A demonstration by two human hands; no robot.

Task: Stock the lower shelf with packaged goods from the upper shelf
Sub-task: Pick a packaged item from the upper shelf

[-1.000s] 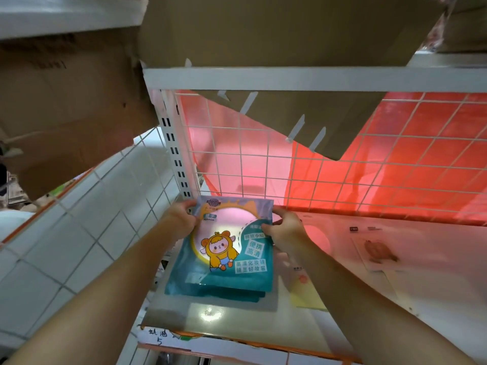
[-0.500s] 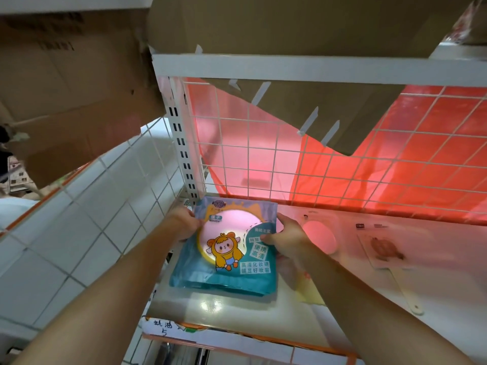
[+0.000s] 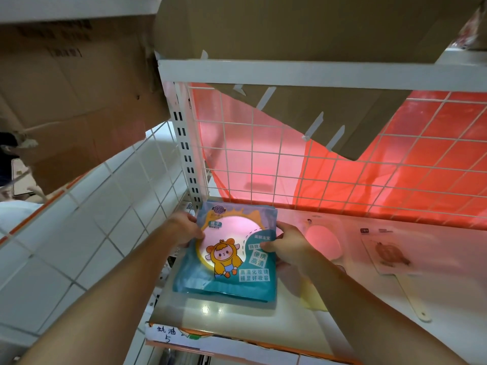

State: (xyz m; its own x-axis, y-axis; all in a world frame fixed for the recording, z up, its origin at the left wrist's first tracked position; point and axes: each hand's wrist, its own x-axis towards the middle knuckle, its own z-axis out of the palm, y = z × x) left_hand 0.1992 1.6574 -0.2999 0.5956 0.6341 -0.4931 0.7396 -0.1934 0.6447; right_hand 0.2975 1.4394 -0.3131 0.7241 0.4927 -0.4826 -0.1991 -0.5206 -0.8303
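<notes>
A stack of teal mirror packages (image 3: 229, 255), the top one printed with a cartoon figure and a round pink mirror, lies on the glossy white shelf (image 3: 237, 320) near its left end. My left hand (image 3: 184, 227) grips the stack's left edge, thumb on top. My right hand (image 3: 287, 246) grips the right edge, thumb over the printed text. Both forearms reach up from the bottom of the view.
A white wire grid (image 3: 316, 159) with red plastic sheeting backs the shelf. Large cardboard boxes (image 3: 290, 27) sit on the shelf above. A flat white hand-mirror package (image 3: 390, 254) and a yellow item (image 3: 313, 299) lie to the right. A white tiled wall (image 3: 79, 233) stands at left.
The view has shifted slightly. The stack and both hands stay in about the same spot at the shelf's left end, with my right thumb now further over the top package.
</notes>
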